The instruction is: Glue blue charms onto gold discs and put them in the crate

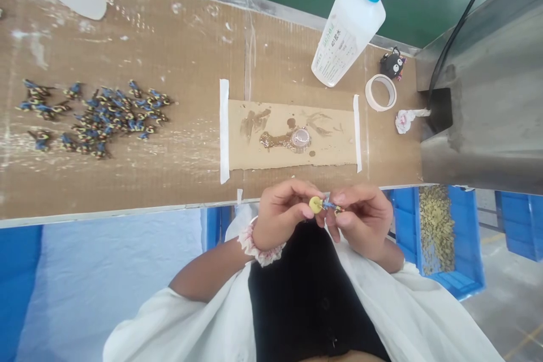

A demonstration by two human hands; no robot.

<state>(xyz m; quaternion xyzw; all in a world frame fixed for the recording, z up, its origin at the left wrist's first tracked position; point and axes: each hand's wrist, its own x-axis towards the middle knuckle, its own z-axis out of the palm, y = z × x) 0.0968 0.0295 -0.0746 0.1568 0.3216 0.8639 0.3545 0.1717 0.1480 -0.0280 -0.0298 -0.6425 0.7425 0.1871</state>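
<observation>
Cardboard-covered bench (178,56) across the upper half of the head view, green surface behind, steel housing (487,85) at far right with its top cut off by the frame edge. Below the bench edge, blue crates, the right one (441,237) filled with small yellowish pieces too fine to tell apart.

Hard to make out: the small figure (331,206) pinched between the two hands, mostly covered by fingertips, only a short blue and dark strip showing. Pale yellow disc (315,204) at its left end, round and flat, face toward the camera. Whether disc and figure are joined or only pressed together, cannot tell.

Left hand (282,215) closed, thumb and forefinger clamped on the disc, frilled band at the wrist. Right hand (367,218) closed, fingertips nipping the figure from the right. Both held just off the near bench edge, above a black garment and white sleeves, knuckles near touching.

On the bench: scattered heap of blue and brown figures (97,116) well to the left; taped cardboard pad (292,134) straight ahead, smeared with brown glue around a small cap (301,138); glue bottle (350,25) with blue nozzle lying tilted; tape roll (380,92); small black toy (393,64); crumpled tissue (405,120). White object at top left, cut off.
</observation>
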